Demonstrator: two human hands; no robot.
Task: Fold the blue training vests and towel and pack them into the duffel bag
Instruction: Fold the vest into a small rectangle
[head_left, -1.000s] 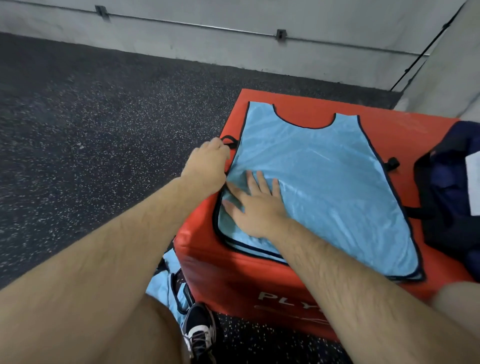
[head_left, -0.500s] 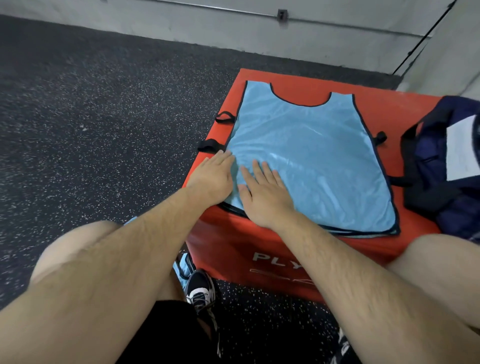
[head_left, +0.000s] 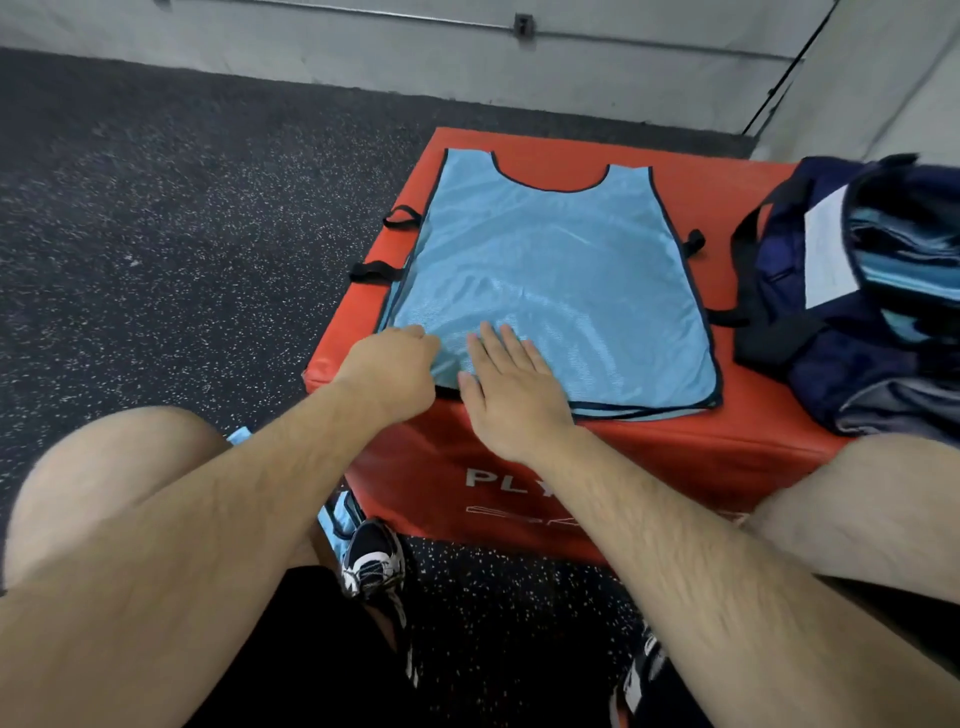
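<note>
One blue vest (head_left: 561, 291) lies flat on the red plyo box (head_left: 675, 467), neck hole facing away. The left hand (head_left: 392, 371) curls its fingers round the vest's near-left corner, gripping the hem. The right hand (head_left: 511, 395) presses flat right beside it, fingers straight and spread. The navy duffel bag (head_left: 841, 353) sits on the box just right of the vest, gaping open with blue fabric inside.

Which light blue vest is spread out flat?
The light blue mesh vest on the red padded box; another vest lies bunched on the floor beside the black shoe.
</note>
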